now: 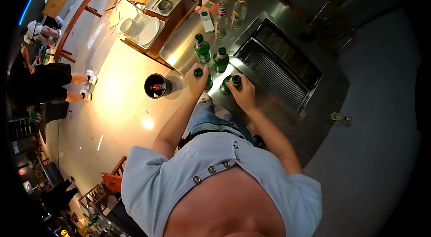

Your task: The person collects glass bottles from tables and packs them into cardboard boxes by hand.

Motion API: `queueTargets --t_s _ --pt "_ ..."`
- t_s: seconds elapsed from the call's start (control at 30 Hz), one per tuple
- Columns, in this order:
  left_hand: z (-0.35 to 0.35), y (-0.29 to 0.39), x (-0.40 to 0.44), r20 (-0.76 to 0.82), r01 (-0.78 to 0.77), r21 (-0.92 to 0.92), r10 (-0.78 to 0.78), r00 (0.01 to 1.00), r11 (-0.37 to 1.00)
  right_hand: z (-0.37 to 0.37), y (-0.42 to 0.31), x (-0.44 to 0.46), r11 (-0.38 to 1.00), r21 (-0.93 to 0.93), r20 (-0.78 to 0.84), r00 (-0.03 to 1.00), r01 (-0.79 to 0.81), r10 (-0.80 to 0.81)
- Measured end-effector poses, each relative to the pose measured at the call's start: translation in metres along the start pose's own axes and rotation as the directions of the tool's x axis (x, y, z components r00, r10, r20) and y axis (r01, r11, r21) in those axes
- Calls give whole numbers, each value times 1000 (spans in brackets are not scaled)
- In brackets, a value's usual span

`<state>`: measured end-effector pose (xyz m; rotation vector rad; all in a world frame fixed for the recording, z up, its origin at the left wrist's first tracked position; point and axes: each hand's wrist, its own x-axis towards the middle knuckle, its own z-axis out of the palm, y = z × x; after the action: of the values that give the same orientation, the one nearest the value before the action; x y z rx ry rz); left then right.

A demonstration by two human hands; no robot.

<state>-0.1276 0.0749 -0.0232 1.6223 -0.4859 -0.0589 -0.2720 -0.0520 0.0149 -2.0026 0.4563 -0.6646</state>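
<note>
My left hand (197, 83) is wrapped round the neck of a green glass bottle (209, 82) at the near left corner of the steel table. Beside it, my right hand (243, 94) grips a second green bottle (226, 85) near its top. Two more green bottles, one (203, 50) farther left and one (220, 60) just beyond my hands, stand upright on the metal. Behind them are two clear bottles, one (221, 22) by a white remote (206, 20) and another (239, 10) to its right.
A grill (278, 66) is set into the steel table (179, 44) on the right. A wooden trolley (157, 55) with plates (147, 30) stands at the left. On the floor is a black bin (165, 85). People are at the far left, one in black shorts (54, 80).
</note>
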Motion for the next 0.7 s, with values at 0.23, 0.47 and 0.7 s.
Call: queueTargets --t_s 0.23,0.47,0.7 --pt "-29 -25 46 84 -58 38 54 995 998 55 -16 16 990 12 -52 989 -141 142" --pt "-33 -28 64 194 -93 55 81 978 994 90 -10 15 989 -79 -208 972 -126 107" --pt "-31 -42 73 271 -94 5 89 959 996 95 -23 21 965 -205 -278 955 -162 102"
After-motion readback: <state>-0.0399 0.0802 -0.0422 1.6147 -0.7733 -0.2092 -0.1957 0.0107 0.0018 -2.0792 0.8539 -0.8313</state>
